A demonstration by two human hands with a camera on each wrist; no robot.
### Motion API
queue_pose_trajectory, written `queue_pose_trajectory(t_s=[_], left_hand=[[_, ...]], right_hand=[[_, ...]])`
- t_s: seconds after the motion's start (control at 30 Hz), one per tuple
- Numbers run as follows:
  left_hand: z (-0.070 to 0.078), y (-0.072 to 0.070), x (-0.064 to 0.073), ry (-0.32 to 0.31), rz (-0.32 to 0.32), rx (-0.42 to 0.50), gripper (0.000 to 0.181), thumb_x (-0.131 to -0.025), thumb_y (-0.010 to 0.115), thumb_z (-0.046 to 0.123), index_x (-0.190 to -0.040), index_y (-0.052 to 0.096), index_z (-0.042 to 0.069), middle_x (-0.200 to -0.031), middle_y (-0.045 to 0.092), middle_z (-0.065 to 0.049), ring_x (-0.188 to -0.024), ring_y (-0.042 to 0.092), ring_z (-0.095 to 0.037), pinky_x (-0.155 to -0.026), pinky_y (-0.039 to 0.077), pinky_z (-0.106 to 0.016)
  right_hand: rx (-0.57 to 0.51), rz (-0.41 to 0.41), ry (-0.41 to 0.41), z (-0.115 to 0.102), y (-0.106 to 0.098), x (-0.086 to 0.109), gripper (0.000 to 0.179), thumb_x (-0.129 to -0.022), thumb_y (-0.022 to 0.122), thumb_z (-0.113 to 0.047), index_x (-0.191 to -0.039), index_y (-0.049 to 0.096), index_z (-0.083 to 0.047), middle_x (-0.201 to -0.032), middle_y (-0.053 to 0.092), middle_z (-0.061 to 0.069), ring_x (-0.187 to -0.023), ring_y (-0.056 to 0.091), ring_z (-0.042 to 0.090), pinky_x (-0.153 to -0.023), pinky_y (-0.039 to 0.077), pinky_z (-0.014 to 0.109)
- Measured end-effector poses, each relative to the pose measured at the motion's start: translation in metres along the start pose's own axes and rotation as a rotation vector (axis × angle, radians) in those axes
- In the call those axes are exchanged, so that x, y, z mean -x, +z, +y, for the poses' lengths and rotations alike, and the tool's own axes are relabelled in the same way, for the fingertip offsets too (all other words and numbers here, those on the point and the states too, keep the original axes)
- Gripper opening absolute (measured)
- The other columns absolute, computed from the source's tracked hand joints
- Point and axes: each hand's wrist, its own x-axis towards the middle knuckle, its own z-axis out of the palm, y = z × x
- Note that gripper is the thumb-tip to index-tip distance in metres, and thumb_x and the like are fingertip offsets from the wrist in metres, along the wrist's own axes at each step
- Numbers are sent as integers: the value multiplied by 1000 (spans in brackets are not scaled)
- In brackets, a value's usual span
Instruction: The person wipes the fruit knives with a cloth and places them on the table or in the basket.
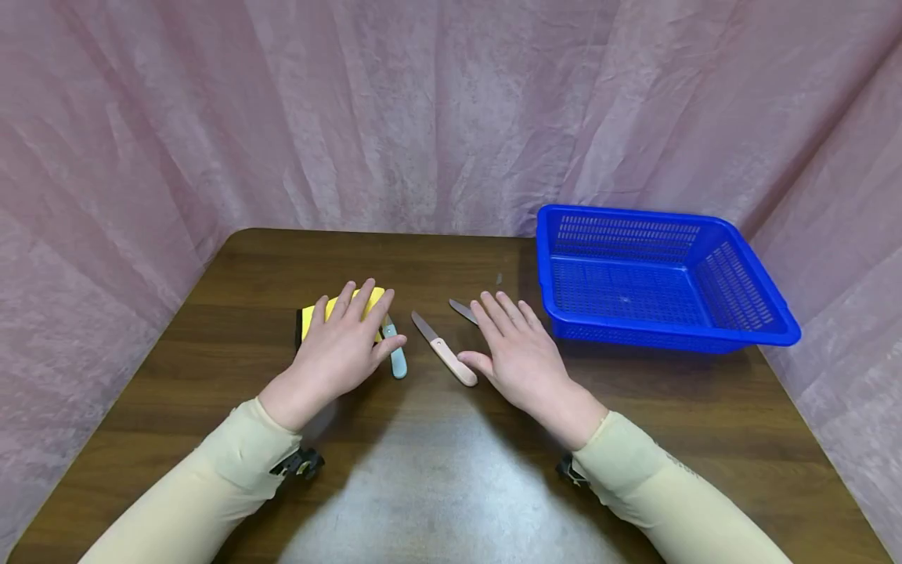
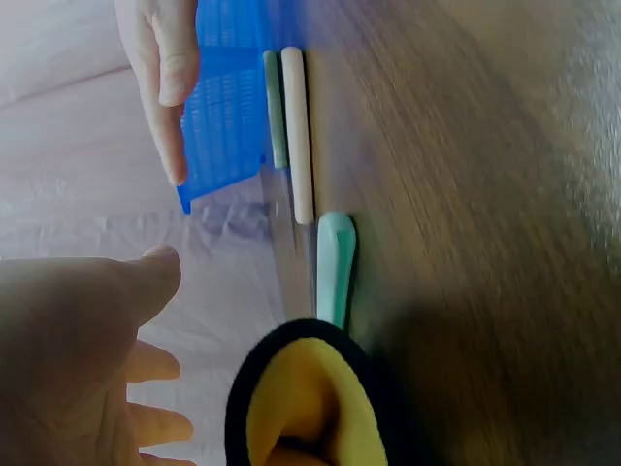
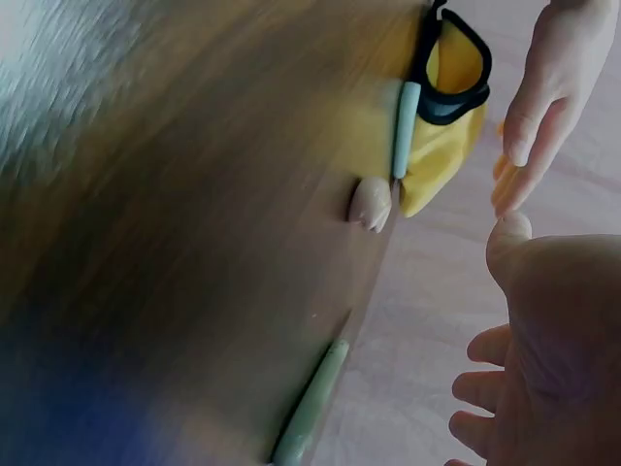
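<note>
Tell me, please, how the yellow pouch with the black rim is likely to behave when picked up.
The yellow pouch is probably floppy, since its surface looks like soft cloth. It is likely light for its size, as its open mouth shows a hollow inside. The black rim may hold its shape, since it stands open in both wrist views.

- The head camera looks forward and down from high above the desk [image 1: 211,329].
- The left wrist camera is low and close over the desk, tipped sideways, facing the blue basket [image 2: 225,121].
- The right wrist camera is low over the desk too, tipped sideways, facing the yellow pouch [image 3: 441,165].
- All three see the left hand [image 1: 338,345], right hand [image 1: 521,356] and knives [image 1: 452,362].
</note>
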Motion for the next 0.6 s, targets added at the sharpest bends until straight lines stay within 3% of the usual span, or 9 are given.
queue_pose_trajectory(t_s=[0.3, 0.6], left_hand=[[-13, 3, -4, -63, -48, 27, 75, -111, 61, 53, -171, 41, 13, -175, 32, -24, -162, 28, -50, -122, 24, -76], [-27, 7, -8, -99, -79, 47, 75, -111, 61, 51, -171, 40, 10, -173, 34, -28, -160, 29, -53, -121, 25, -77]], right_hand=[[-19, -95, 58, 8, 8, -3, 82, -109, 58, -58, -169, 42, -4, -174, 39, 19, -163, 33, 40, -133, 21, 56], [-39, -115, 77, 11, 14, -1, 85, -107, 63, -58, -166, 45, -1, -168, 46, 24, -158, 41, 44, -128, 32, 59]])
